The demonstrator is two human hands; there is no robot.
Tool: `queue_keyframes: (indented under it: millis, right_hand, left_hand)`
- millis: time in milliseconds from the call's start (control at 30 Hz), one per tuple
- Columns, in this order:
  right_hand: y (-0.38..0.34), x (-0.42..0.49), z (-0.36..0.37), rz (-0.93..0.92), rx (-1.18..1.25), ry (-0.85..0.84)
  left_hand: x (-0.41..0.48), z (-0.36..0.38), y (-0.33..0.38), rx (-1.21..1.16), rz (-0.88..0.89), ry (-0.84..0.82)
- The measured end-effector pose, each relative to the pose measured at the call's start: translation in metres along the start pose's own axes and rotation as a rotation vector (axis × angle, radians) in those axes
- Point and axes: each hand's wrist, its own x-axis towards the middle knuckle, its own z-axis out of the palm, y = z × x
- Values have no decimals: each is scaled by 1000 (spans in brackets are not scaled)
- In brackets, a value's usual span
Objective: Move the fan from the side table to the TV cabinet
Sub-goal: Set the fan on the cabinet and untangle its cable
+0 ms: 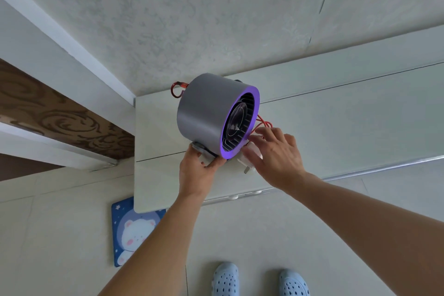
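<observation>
The grey fan (201, 113) stands at the white cabinet's (336, 115) left end. The left grip (195, 173) pinches its base; the right grip (278, 154), fingers spread, hovers over a white plug (247, 163).

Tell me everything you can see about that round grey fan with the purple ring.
The fan is a short grey drum, plastic-looking, axis level, with a glowing purple ring round its dark slatted front, which faces right. It sits on a small grey foot at the left end of a white top, near the wall. A red cord loops behind it and trails past the front. The left hand grips the foot; the right hand, fingers relaxed, reaches its lower front rim.
</observation>
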Motion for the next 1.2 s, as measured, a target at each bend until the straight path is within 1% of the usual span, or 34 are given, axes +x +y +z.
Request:
queue_keyframes:
  millis: [200,300,367,467,633,800,867,1000,1067,1100,1200]
  right_hand:
    - [-13,-10,10,36,-78,-8]
    - [-18,-11,11,86,-89,4]
    - [-26,-15,15,158,-88,24]
    - [-31,-19,19,239,-92,79]
    - [-25,-27,19,361,-118,217]
    - [-23,-41,21,454,-172,244]
    - [-30,-48,24,392,-183,261]
    - [-44,-59,28,138,-210,341]
    - [-52,-58,29,87,-244,317]
    - [-57,-54,29,87,-240,274]
    - [-72,-35,31,195,-179,47]
  left_hand:
    - [7,-6,-2,136,19,-24]
    - [10,-8,1,180,46,-20]
    - [11,-14,0,203,58,-71]
    - [12,-18,3,235,72,-98]
    - [20,-24,3,272,98,-113]
    - [26,-26,-3,287,123,-147]
    - [27,-27,-4,274,118,-143]
    - [27,-27,-1,233,108,-147]
    - [26,-29,1,213,103,-162]
    - [26,-29,2,207,108,-167]
    - [27,-31,1,217,118,-170]
